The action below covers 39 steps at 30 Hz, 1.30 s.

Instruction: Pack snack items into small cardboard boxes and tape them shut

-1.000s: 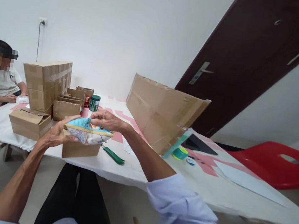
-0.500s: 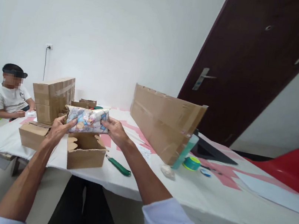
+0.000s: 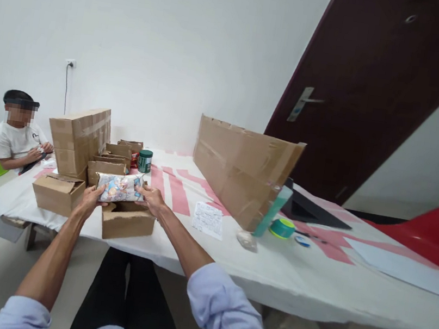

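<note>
A plump whitish packet (image 3: 120,189) printed with colourful cartoon figures is held level between my two hands. My left hand (image 3: 91,199) grips its left end, thumb on the front. Its right end is pinched by my right hand (image 3: 152,198). Just below the packet stands a small open cardboard box (image 3: 127,227); the packet covers part of its opening, and its contents are hidden. To the left of my left hand sits another small cardboard box (image 3: 56,196) with its top flaps folded over.
Taller cartons (image 3: 79,138) stand at the back left, near a green-lidded jar (image 3: 144,161). A handwritten sheet (image 3: 208,220) lies mid-table. Rightward are an upright cardboard panel (image 3: 238,173), a tape roll (image 3: 282,228) and a red chair (image 3: 431,240). A co-worker (image 3: 19,137) sits at far left.
Both hands have lowered the packet towards the open box. The jar and the whole handwritten sheet now show. The green utility knife beside the box is out of sight, where my right forearm now passes.
</note>
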Each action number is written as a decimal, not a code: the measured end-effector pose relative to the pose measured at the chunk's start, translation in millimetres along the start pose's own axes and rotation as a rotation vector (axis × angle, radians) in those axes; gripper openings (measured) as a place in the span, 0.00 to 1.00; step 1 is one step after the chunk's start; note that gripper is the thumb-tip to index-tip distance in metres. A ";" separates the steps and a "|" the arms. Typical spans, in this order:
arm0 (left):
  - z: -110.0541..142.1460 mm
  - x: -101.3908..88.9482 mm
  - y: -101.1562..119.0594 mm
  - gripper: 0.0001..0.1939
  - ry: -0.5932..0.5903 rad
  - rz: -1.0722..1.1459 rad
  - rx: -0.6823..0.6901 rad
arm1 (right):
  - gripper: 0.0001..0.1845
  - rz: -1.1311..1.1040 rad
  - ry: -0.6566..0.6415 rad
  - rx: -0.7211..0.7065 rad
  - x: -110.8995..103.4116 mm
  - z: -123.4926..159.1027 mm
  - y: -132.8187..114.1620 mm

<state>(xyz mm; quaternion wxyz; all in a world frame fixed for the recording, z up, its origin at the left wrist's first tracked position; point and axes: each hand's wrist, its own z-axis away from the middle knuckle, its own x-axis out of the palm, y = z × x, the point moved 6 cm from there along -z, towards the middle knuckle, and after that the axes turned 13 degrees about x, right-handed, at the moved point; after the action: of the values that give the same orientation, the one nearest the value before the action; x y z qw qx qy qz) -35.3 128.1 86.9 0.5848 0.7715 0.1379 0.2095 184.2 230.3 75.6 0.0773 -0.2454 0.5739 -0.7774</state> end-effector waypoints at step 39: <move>8.5 27.0 125.9 0.31 -0.013 0.194 0.386 | 0.32 -0.136 -0.072 -0.556 14.3 63.8 -114.3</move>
<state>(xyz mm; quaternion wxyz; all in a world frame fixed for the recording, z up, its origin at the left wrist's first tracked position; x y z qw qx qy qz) -11.7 98.3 210.2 0.4041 0.8802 0.0967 0.2293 220.3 207.7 200.2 -0.0252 -0.3225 0.7440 -0.5846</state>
